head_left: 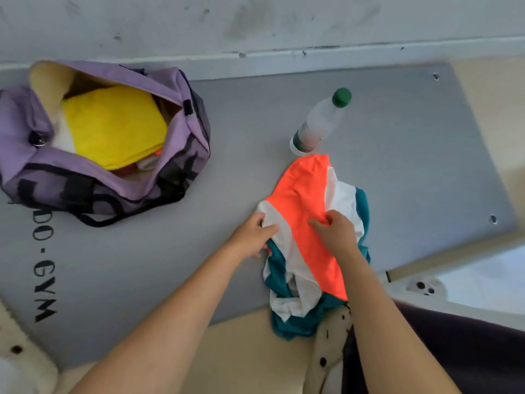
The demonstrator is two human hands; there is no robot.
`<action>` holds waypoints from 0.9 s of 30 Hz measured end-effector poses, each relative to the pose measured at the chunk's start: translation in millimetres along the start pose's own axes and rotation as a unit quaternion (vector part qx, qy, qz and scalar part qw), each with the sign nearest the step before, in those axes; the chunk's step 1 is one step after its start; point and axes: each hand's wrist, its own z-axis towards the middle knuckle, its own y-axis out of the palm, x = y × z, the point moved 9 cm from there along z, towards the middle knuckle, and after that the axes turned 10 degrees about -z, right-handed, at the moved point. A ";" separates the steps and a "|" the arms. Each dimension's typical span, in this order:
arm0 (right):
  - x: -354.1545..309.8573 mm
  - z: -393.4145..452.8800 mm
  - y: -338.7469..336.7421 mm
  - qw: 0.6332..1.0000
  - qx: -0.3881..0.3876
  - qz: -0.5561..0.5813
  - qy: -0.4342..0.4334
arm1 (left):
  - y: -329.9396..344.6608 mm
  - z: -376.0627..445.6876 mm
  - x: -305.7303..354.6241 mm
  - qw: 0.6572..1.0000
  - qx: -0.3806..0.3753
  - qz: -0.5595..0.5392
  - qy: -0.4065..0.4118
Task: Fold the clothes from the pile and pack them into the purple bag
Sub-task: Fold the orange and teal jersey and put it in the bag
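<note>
Both hands, left hand (255,233) and right hand (335,231), pinch the garment (304,223); bottle (321,123) just behind

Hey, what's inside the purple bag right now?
The open purple bag holds a folded yellow garment on top. Slivers of orange and pale fabric peek out at its near edge. Whatever lies beneath the yellow piece is covered.
</note>
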 end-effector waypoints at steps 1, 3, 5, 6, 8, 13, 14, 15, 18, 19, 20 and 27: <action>-3.2 -1.2 -2.1 1.000 0.005 0.004 -0.029 | 8.7 -0.6 -2.9 0.999 -0.011 -0.027 -0.013; -9.8 -2.9 -18.5 0.995 0.062 0.003 -0.073 | 16.2 -3.5 -1.8 0.999 -0.012 -0.048 -0.016; -15.4 -9.1 -43.2 0.987 0.128 0.026 -0.097 | 17.3 -9.5 6.2 0.999 0.001 -0.045 0.002; -15.4 -12.2 -55.9 0.982 0.146 0.074 -0.096 | 17.0 -14.7 13.1 0.999 0.009 -0.047 0.017; -21.0 -21.0 -81.5 0.970 0.148 0.175 -0.084 | 12.9 -30.3 34.5 0.995 0.032 -0.060 0.070; -105.8 -73.4 -133.2 0.940 0.046 0.260 -0.215 | 14.2 -105.1 121.4 0.968 -0.023 -0.113 0.223; -124.0 -91.2 -144.7 0.931 0.037 0.269 -0.243 | 14.5 -124.4 137.3 0.961 -0.039 -0.118 0.245; -139.1 -109.2 -157.2 0.922 0.033 0.282 -0.264 | 12.3 -143.1 151.3 0.957 -0.041 -0.110 0.266; -166.8 -160.8 -197.7 0.887 0.032 0.345 -0.305 | -3.1 -197.2 180.8 0.948 0.019 -0.017 0.317; -171.5 -175.5 -212.2 0.878 0.037 0.361 -0.314 | -8.6 -215.2 188.9 0.941 0.040 0.008 0.335; -174.9 -189.6 -226.6 0.872 0.044 0.367 -0.322 | -13.7 -233.8 196.6 0.934 0.056 0.027 0.351; -195.2 -272.9 -288.4 0.863 0.118 0.310 -0.382 | -42.1 -374.6 248.7 0.854 0.166 0.102 0.482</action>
